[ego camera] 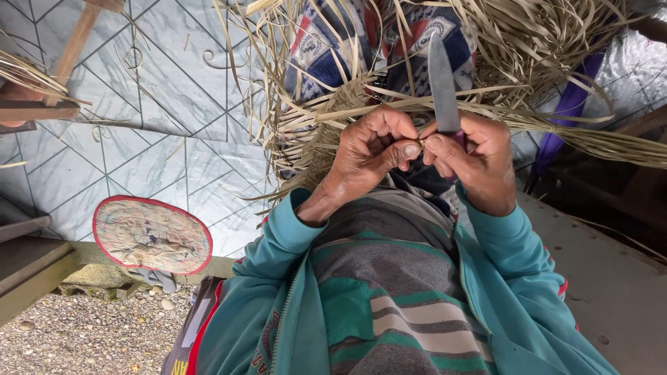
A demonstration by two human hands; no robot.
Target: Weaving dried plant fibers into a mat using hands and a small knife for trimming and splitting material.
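My right hand (478,161) grips a knife (442,83) whose grey blade points up, away from me. My left hand (372,149) is curled beside it, thumb and fingers pinching a thin dry straw strip (347,111) that runs off to the left. The two thumbs nearly touch just below the blade. A big loose heap of pale straw strips (556,48) spreads over my lap and a patterned cloth (326,48). Teal sleeves cover both forearms.
A round woven fan with a red rim (151,235) lies on the floor at the left. A pale tiled floor (139,125), wooden pieces (42,107) at far left, gravel (76,333) below, and a purple object (566,111) at right surround me.
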